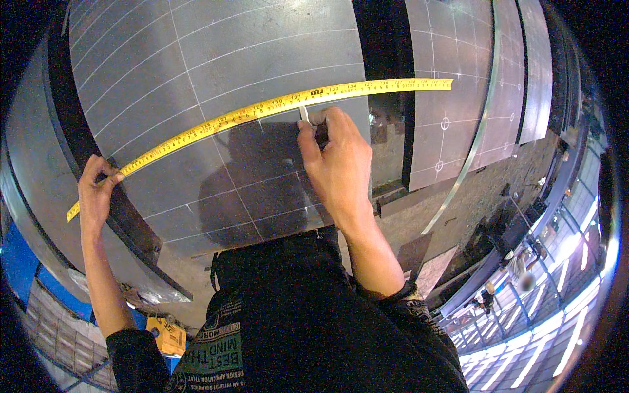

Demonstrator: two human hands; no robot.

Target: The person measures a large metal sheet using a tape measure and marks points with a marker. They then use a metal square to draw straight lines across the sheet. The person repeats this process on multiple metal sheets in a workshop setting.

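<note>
Tape, yellow with black markings, crosses a white-lined grey plate; left hand pinches it near one end, right hand holds a white stick.

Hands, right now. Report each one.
Left hand: closed, pinching the yellow measuring tape.
Right hand: closed, pinching a short white stick.

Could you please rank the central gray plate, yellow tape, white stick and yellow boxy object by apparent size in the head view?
1. Gray plate
2. Yellow tape
3. Yellow boxy object
4. White stick, partly hidden
</note>
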